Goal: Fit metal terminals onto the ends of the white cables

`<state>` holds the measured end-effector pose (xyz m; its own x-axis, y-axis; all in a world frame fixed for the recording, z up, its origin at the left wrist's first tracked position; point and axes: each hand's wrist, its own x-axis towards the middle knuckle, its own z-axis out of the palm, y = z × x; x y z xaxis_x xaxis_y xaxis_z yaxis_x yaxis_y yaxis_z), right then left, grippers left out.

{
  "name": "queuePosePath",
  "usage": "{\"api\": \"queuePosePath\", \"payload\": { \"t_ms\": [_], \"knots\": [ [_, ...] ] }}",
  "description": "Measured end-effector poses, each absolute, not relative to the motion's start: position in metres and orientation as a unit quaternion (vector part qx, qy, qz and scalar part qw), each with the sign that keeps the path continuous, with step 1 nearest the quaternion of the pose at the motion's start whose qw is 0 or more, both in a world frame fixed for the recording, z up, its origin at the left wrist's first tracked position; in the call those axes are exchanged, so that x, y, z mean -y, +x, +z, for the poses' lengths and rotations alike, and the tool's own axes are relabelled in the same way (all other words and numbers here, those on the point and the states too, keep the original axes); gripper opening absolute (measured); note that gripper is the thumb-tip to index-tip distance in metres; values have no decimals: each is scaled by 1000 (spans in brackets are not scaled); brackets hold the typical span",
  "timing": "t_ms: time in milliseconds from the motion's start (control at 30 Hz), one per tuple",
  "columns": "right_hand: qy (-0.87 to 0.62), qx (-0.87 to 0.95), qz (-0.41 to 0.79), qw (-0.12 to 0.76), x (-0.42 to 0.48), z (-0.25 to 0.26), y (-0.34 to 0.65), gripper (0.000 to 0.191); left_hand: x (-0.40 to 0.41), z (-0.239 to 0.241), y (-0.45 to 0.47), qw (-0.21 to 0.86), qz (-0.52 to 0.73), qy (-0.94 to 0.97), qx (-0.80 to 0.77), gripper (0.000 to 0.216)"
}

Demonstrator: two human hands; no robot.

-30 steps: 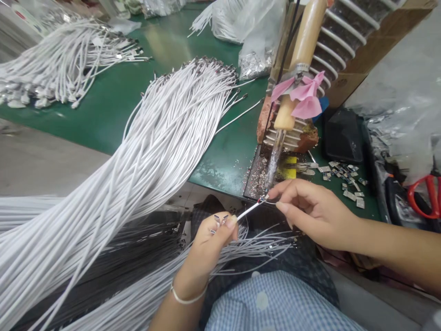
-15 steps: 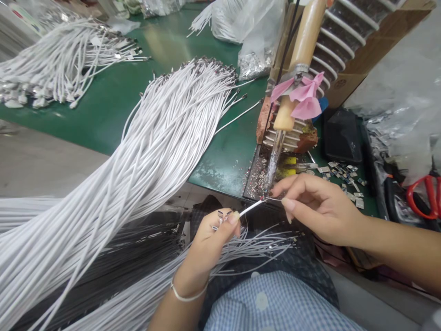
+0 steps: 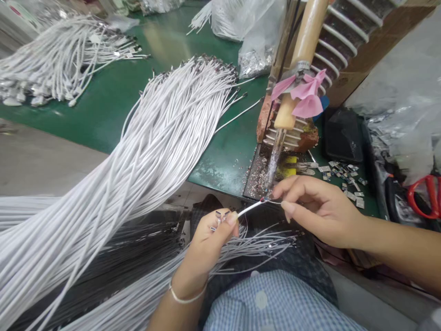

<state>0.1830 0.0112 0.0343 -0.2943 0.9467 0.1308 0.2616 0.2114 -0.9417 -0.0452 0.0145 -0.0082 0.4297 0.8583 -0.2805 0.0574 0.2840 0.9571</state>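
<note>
My left hand (image 3: 213, 234) is closed on a white cable (image 3: 251, 208), gripped between thumb and fingers. Several small metal connectors (image 3: 219, 218) stick out between its fingers. The cable's stripped end, with tiny coloured wires, points up to the right, at the tip of a soldering iron (image 3: 274, 161). The iron hangs tip down, with a wooden handle (image 3: 285, 112) and a pink cloth tied round it. My right hand (image 3: 317, 209) pinches a thin solder wire (image 3: 274, 201) that reaches to the cable end. Fingers partly hide the connection.
A large bundle of white cables (image 3: 172, 124) drapes over the green table (image 3: 220, 170); another bundle (image 3: 69, 59) lies at the far left. More cables (image 3: 255, 246) rest across my lap. Loose metal pieces (image 3: 344, 177), a black box (image 3: 342, 135) and red-handled scissors (image 3: 425, 197) lie at the right.
The cable end and both hands stay almost in place at the iron's tip. The view has shifted very slightly.
</note>
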Motion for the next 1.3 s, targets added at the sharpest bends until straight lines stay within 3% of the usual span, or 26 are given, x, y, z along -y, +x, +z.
{"api": "queuePosePath", "payload": {
  "t_ms": [500,733,1033,1300],
  "knots": [
    [-431,696,435,375,-6,34,181,7,-3,-21,-51,674,229,539,-450,36],
    [-352,804,398,269,9,33,176,7,2,-21,-39,651,218,626,-370,26],
    [-345,838,372,198,10,18,170,13,12,-20,-22,678,128,660,-297,34],
    [-367,808,402,226,10,23,169,12,21,-16,-34,707,252,559,-352,12]
  ]
}}
